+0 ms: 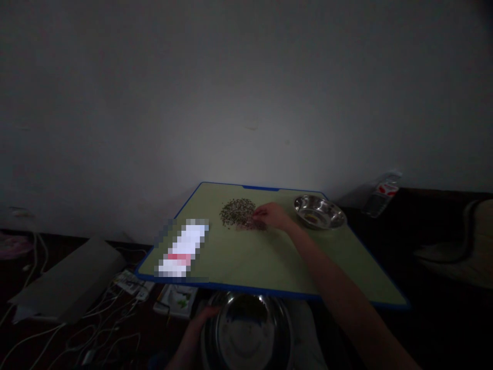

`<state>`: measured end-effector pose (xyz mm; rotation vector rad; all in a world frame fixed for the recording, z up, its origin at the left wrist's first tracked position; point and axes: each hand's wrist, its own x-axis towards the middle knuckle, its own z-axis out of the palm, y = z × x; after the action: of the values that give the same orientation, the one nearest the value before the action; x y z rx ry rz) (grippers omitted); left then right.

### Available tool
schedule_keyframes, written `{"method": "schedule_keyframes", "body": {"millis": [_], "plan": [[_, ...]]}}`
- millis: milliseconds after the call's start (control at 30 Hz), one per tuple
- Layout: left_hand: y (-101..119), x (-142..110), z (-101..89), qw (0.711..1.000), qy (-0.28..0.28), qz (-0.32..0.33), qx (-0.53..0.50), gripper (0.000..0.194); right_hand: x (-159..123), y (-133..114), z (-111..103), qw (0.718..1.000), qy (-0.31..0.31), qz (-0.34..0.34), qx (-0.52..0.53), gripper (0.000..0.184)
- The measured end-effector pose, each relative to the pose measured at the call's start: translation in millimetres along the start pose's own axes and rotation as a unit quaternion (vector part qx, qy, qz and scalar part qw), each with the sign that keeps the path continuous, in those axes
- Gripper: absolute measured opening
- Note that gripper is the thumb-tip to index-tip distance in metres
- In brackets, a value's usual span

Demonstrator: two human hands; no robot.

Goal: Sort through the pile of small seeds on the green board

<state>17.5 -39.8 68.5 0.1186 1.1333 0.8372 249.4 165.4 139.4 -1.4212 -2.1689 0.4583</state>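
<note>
A loose pile of small dark and pale grains, perhaps seeds or beans (235, 213), is spread on a pale green folding table (246, 262) with a blue edge. My right hand (271, 215) reaches over the table to the pile's right side, with its fingers pinched together there. What they hold, if anything, is too small to see. Below the table's front edge, my left hand (206, 314) grips the left rim of a large shiny metal bowl (246, 334). A smaller metal bowl (319, 213) stands at the table's right, beyond my right forearm.
A bright phone-like screen (183, 251), blurred out, lies at the table's left front. White cables (119, 318), a power strip (133, 284) and a grey box (73, 280) are on the floor at left. A plastic bottle (382, 194) leans near the wall at right.
</note>
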Motion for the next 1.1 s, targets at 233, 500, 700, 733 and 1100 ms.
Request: {"method": "schedule_keyframes", "body": {"millis": [233,500,700,733,1100], "plan": [[2.5,0.4,-1.6,1.000,0.010,-0.003,0.003,0.032,11.0,-9.9,2.7,0.993,0.062,0.035,0.093,0.020],[2.2,-3.4,2.8,1.000,0.007,0.004,0.006,0.022,30.8,6.8,2.8,0.969,0.207,0.103,0.090,0.021],[8.7,-1.2,-1.6,0.999,0.006,0.027,0.025,0.007,25.9,8.2,11.4,0.959,0.247,0.106,-0.086,0.026],[9.4,-0.7,-2.6,0.999,0.006,0.030,0.025,0.005,24.9,8.0,11.4,0.957,0.246,0.112,-0.100,0.027],[4.7,-5.3,-1.9,1.000,-0.009,0.005,0.022,0.017,10.5,-4.2,8.4,0.975,0.191,0.059,-0.094,0.033]]}}
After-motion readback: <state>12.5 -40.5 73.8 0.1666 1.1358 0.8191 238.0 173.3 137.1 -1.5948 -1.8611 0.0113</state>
